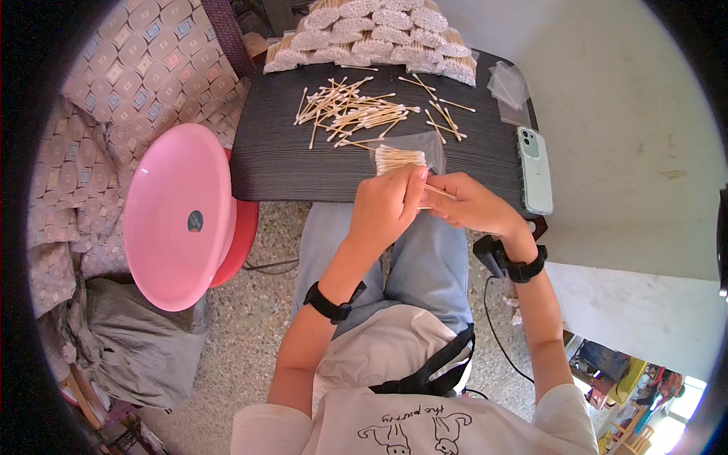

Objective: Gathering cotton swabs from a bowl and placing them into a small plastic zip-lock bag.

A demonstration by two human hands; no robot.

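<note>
At the table's near edge, my left hand (387, 199) is closed on a clear plastic bag (434, 149). A row of cotton swabs (400, 158) with wooden sticks lies in or against the bag; which, I cannot tell. My right hand (476, 203) meets the left one, its fingers pinched on a few cotton swabs (440, 192) pointing toward the left thumb. The fingers hide part of the bag and its opening. Just beyond my hands lies a loose heap of cotton swabs (356, 112), with several more scattered to its right.
Packed bags of swabs (371, 36) are stacked at the back of the dark table (280, 171). Flat clear bags (509, 87) and a phone (535, 171) lie along the right side, near a wall. A pink basin (174, 220) on a red stool stands left.
</note>
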